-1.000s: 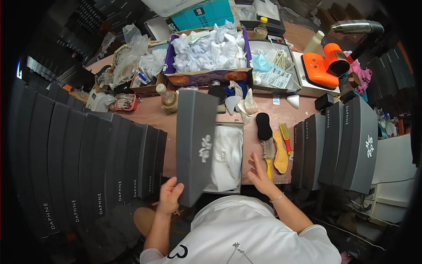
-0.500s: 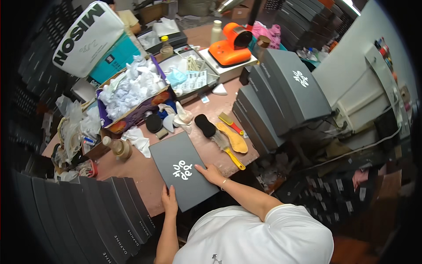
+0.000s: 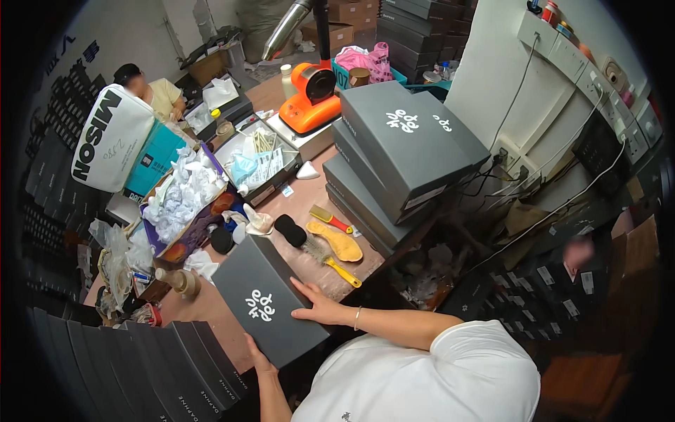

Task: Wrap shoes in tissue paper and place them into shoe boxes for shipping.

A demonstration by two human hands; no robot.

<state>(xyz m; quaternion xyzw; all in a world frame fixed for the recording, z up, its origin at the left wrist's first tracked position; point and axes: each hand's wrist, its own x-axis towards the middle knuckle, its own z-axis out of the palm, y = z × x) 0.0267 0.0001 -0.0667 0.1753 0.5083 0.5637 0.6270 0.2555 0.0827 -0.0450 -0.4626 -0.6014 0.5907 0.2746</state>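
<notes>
Quick tally. One closed grey box with a white logo (image 3: 271,301) at about 7 o'clock, with two hands on it, the left hand (image 3: 259,354) at its near edge and the right hand (image 3: 318,307) on its right side. Stacked grey boxes (image 3: 401,151) at 1 o'clock: four I can count for sure, could be more hidden behind. The row of dark boxes on edge (image 3: 169,373) at 8 o'clock: about eight, hard to separate. One orange machine (image 3: 313,98) at 12. Two brushes, a yellow-handled brush (image 3: 330,259) near centre and a small red-handled brush (image 3: 329,218) beside it. One tan insole (image 3: 339,241) between them. One box of crumpled white paper (image 3: 184,197) at 10. One other person (image 3: 151,88) at 11.
</notes>
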